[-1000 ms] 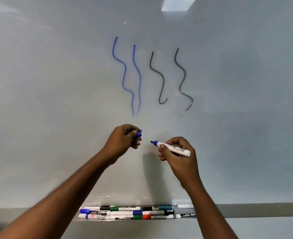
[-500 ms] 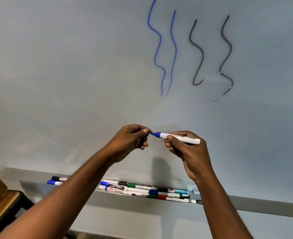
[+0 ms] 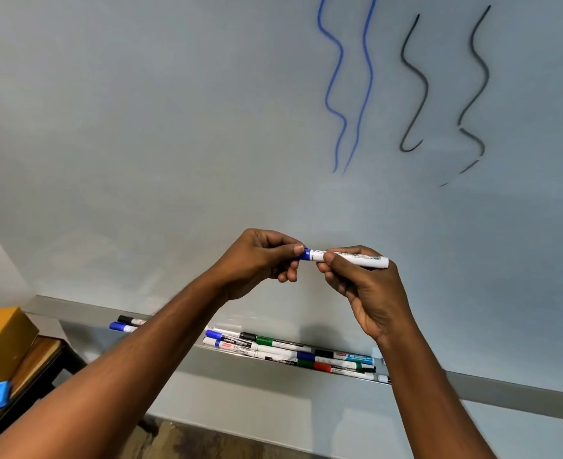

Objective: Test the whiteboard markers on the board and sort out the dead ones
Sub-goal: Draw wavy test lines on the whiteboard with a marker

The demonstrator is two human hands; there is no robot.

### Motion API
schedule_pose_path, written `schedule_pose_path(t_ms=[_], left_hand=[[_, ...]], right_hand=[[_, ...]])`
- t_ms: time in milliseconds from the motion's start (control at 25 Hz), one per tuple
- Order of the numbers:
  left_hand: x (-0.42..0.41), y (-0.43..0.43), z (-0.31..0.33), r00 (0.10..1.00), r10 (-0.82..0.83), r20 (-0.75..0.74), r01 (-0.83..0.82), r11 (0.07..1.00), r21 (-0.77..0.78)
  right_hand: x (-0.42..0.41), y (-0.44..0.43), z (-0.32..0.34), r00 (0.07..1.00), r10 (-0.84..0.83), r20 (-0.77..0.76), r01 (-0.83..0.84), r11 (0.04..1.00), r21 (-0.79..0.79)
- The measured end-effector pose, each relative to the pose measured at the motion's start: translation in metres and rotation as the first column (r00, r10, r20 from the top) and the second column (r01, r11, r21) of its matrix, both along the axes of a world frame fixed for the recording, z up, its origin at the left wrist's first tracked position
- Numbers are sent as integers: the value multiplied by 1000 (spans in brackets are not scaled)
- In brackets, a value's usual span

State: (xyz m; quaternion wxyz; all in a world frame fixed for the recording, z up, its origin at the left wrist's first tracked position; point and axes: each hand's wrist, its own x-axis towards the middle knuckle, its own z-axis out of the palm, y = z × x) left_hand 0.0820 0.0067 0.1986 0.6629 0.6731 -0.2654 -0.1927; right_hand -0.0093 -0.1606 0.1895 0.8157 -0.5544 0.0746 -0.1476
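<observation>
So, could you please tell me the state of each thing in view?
Blue marker: level, cap over its tip.
Cap: pinched by the left hand.
Right hand: grips the marker's barrel.
Tray markers: lying capped in the tray.
Whiteboard: bears four squiggles; the rightmost black one breaks up low down.

Your left hand (image 3: 256, 260) pinches the blue cap (image 3: 305, 254), which meets the end of the white marker (image 3: 356, 260). Your right hand (image 3: 366, 293) grips that marker by its barrel, level before the whiteboard (image 3: 174, 127). Higher on the board are two blue wavy lines (image 3: 336, 77) and two black wavy lines (image 3: 416, 84). A cluster of markers (image 3: 290, 351) lies along the middle of the ledge (image 3: 522, 392), and two more markers (image 3: 126, 324) lie near its left end. A yellow box (image 3: 1, 339) sits on the table (image 3: 41, 356) at your left.
</observation>
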Motion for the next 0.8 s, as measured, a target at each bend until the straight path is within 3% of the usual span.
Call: schedule_pose_path(t_ms=[200, 440, 640, 800], left_hand=[[-10, 1, -15, 995, 101, -20, -101, 993, -54], [-20, 44, -56, 954, 278, -115, -271, 960, 73], [-36, 112, -117, 790, 498, -357, -473, 866, 162], [-68, 190, -194, 556, 657, -510, -592, 743, 311]], right_hand=[[2, 9, -9, 1000, 22, -16, -20, 996, 87], [27, 47, -51, 955, 248, -164, -220, 961, 168], [49, 120, -115, 846, 364, -389, -320, 931, 175], [38, 192, -176, 679, 375, -631, -404, 909, 106]])
